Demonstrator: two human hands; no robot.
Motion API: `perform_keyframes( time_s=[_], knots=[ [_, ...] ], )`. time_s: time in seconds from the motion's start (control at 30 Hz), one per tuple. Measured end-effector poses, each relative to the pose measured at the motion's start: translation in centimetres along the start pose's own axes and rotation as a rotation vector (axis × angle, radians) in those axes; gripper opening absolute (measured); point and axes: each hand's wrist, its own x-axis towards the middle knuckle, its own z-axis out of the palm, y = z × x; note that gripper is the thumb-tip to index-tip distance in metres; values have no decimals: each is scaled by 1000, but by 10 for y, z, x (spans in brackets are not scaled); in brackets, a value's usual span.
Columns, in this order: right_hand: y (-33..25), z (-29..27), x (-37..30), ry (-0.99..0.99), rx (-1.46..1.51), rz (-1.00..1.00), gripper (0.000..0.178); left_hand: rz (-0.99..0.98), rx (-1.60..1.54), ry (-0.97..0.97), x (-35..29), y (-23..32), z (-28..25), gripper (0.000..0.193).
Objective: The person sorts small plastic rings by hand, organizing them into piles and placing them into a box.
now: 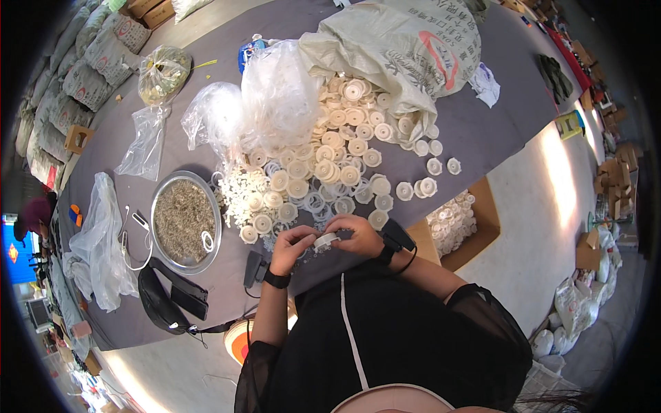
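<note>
At the near table edge, a small round white plastic part (324, 241) sits between my two hands. My left hand (292, 249) is closed, its thumb and fingers at the part's left side. From the other side my right hand (358, 236) pinches the same part. Fingers cover some of it, so its full shape is hidden. Just beyond my hands spreads a heap of round cream plastic parts (323, 168) with notched rims. Clear plastic rings (314, 202) lie in the heap, and small white plastic pieces (241, 193) are piled at its left.
Left of the heap stands a round metal tray (158, 237) filled with small brownish pieces. A black waist bag (157, 299), phone (189, 301) and white cable (150, 255) lie nearby. Clear bags (279, 89) and a woven sack (406, 48) cover the far side. A cardboard box (487, 224) of white parts stands right.
</note>
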Motion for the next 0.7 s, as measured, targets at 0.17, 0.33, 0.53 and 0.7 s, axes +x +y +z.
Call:
perform_keyframes(
  time_s=[0.17,0.33,0.53,0.7],
  knots=[
    [-11,-2,1,59,-6,-45,23,105,80,121,-9,16,15,15],
    [-34,-14,8,16,-172,-259,27,299,140,177,-14,36,29,22],
    [-46,-18,14,15,-270,-430,30,408,326,114,-17,51,35,38],
    [-47,-19,13,5,-292,-437,30,391,282,178,-20,46,38,32]
  ],
)
